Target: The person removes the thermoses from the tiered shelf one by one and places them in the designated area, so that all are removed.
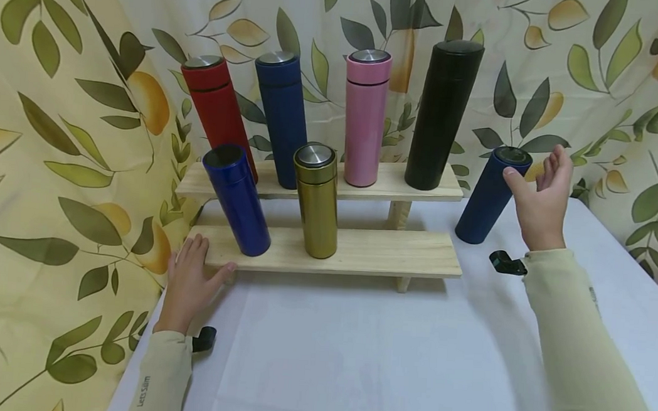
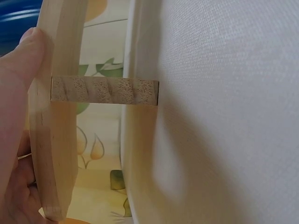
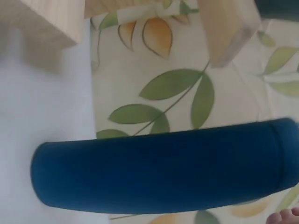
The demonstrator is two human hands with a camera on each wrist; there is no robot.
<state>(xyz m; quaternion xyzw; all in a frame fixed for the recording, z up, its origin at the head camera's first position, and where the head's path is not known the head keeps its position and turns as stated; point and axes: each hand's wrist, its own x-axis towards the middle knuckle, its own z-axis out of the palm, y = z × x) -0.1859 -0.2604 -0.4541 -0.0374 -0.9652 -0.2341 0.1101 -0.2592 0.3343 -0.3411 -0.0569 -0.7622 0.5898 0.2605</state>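
A two-tier wooden shelf stand (image 1: 394, 252) stands on the table. My left hand (image 1: 191, 285) holds the left end of its lower board (image 2: 58, 140), thumb at the front edge and fingers about the end. To the right of the stand, a navy blue thermos bottle (image 1: 489, 199) stands upright on the tabletop. Beside its top is my right hand (image 1: 544, 200), fingers spread and raised, the thumb close to the lid; whether it touches cannot be told. In the right wrist view the same thermos (image 3: 159, 172) lies across the picture, fingertips (image 3: 285, 217) apart from it.
The lower board carries a shiny blue thermos (image 1: 237, 203) and a gold one (image 1: 316, 205). On the upper board stand red (image 1: 219, 104), dark blue (image 1: 281, 121), pink (image 1: 364, 119) and black (image 1: 444, 118) thermoses. A leaf-patterned curtain (image 1: 340, 17) hangs behind the white-covered table (image 1: 342, 357).
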